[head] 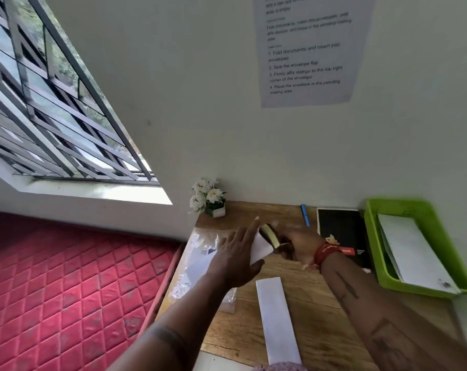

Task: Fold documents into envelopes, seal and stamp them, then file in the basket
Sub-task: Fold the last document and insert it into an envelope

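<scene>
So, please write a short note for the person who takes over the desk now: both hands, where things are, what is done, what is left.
Left hand: open, flat on the white envelope, holding it down.
Right hand: grip on a yellowish object at the envelope's edge; too blurred to name.
Folded document: on the desk, nearer the person, not yet in an envelope.
Green basket: at the right, already holds white envelopes.
Left: finish this envelope, file it, then pack the folded document.

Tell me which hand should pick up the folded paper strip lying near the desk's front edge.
Probably left: the left hand lies open, while the right hand grips a yellowish object. The folded strip lies between both forearms.
</scene>
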The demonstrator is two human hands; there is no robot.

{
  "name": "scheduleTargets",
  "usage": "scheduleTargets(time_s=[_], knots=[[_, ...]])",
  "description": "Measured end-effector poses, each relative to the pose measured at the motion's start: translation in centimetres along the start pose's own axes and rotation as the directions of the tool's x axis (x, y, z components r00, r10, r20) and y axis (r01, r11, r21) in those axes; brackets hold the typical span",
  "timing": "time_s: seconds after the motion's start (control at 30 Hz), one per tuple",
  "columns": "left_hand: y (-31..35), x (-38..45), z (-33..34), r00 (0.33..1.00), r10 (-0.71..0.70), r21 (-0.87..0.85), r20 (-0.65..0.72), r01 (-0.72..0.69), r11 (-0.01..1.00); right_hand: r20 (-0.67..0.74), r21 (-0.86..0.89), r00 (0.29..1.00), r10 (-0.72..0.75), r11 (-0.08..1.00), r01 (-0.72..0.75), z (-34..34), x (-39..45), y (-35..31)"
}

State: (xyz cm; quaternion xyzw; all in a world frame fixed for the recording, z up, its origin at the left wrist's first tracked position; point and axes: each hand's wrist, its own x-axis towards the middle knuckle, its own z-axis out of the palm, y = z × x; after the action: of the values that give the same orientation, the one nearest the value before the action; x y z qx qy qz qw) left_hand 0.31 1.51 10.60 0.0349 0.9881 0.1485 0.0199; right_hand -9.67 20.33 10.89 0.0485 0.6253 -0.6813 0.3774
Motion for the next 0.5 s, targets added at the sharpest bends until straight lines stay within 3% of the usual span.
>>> scheduleTargets(time_s=[0.07, 0.1, 0.13, 0.2, 0.23, 0.3, 0.37, 0.43, 0.5], knots=[[-0.8, -0.7, 1.2, 0.997, -0.05, 0.022, 0.055, 0.049, 0.999, -0.152, 0.007, 0.988, -0.005, 1.0, 0.006, -0.6, 0.9, 2.5], [-1.2, -1.2, 1.9, 0.994, -0.068, 0.032, 0.088, 0.066, 0.997, -0.211, -0.14, 0.977, -0.037, 0.99, 0.007, -0.8, 1.3, 4.1], [-1.6, -1.8, 2.3, 0.991, -0.076, 0.041, 0.112, 0.072, 0.997, -0.24, -0.4, 0.966, -0.096, 0.916, -0.008, -1.1, 1.7, 5.7], [-2.3, -2.9, 3.3, 0.984, -0.084, 0.053, 0.157, 0.077, 0.996, -0.115, -0.842, 0.977, -0.178, 0.54, -0.001, -1.5, 1.9, 9.2], [-2.5, -3.3, 3.6, 0.981, -0.085, 0.055, 0.174, 0.076, 0.996, -0.019, -0.927, 0.988, -0.152, 0.373, 0.04, -1.4, 1.9, 10.9], [-2.8, -3.9, 4.2, 0.977, -0.084, 0.065, 0.195, 0.073, 0.995, 0.118, -0.976, 0.99, -0.073, 0.176, 0.129, -1.0, 1.8, 13.9], [-3.0, -4.4, 4.6, 0.974, -0.091, 0.067, 0.21, 0.078, 0.995, 0.166, -0.986, 0.985, -0.047, -0.004, 0.166, -0.3, 1.9, 15.8], [-3.2, -4.8, 4.9, 0.971, -0.095, 0.061, 0.221, 0.084, 0.995, 0.163, -0.985, 0.981, -0.106, -0.08, 0.155, 0.2, 2.3, 15.8], [-3.3, -5.1, 5.3, 0.968, -0.098, 0.055, 0.231, 0.087, 0.995, 0.162, -0.985, 0.978, -0.132, -0.083, 0.152, 0.4, 3.1, 14.4]])
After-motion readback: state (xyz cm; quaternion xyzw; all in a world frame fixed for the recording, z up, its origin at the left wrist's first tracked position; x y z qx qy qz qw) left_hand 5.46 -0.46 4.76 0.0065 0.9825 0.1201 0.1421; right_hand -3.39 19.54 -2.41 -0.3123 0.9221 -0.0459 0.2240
